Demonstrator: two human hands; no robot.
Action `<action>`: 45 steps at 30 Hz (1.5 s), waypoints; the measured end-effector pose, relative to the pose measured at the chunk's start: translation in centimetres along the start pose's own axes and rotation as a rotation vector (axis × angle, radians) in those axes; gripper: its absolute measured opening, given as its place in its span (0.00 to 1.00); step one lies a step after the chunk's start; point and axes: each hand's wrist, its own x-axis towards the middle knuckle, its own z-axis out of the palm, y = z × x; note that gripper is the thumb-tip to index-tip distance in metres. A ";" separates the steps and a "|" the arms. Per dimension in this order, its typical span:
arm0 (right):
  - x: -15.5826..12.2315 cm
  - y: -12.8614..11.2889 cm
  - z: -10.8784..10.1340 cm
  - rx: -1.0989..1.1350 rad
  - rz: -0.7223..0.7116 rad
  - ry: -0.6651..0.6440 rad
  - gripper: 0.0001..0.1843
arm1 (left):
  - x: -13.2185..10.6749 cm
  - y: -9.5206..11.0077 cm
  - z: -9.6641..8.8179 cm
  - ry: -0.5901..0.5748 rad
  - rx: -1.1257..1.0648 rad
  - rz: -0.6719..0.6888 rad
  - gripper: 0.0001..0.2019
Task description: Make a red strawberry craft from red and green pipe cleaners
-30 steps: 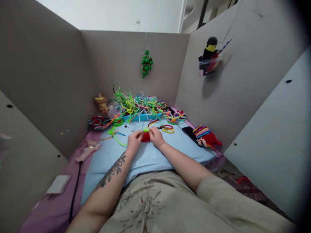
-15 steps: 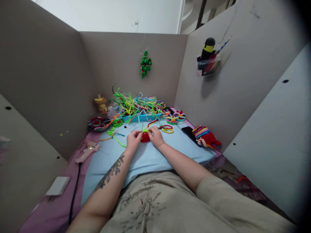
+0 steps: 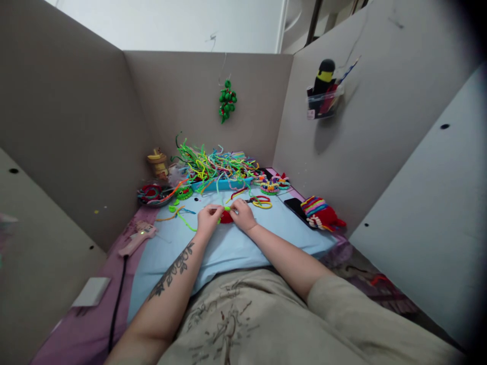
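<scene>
In the head view my left hand (image 3: 209, 218) and my right hand (image 3: 242, 215) meet over the blue cloth, fingers pinched. Between their fingertips is a bright green pipe cleaner (image 3: 227, 208), gripped from both sides. Just below it shows a red fuzzy piece (image 3: 227, 218), partly covered by the fingers; I cannot tell whether it is joined to the green. Scissors with yellow and red handles (image 3: 262, 202) lie just beyond my right hand. Loose pipe cleaners (image 3: 186, 221) and small green pieces (image 3: 173, 208) are left of my left hand.
A blue tray (image 3: 222, 184) heaped with pipe cleaners stands at the back. The pink glue gun (image 3: 137, 239) and its black cord lie left. On the right are a phone (image 3: 299, 212) and a striped red figure (image 3: 323, 214). Grey panels (image 3: 182, 101) enclose the table.
The green pipe cleaner, stretched flat between my fingers before, now looks shorter and more bunched. My right hand has moved slightly left, and some green now shows by my left fingertips.
</scene>
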 end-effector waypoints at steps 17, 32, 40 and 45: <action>0.2 -0.3 -0.4 0.150 -0.035 -0.025 0.08 | -0.2 0.1 -0.1 -0.038 -0.087 0.095 0.14; 0.1 -0.1 -0.5 0.075 0.016 0.045 0.09 | -0.5 0.1 -0.1 -0.097 0.032 0.117 0.09; 0.2 0.1 -0.3 0.077 0.012 0.087 0.06 | -0.6 0.5 -0.2 -0.081 0.020 0.089 0.10; 0.2 0.1 -0.3 0.104 0.022 0.087 0.05 | -0.6 0.8 -0.3 -0.106 -0.008 0.051 0.12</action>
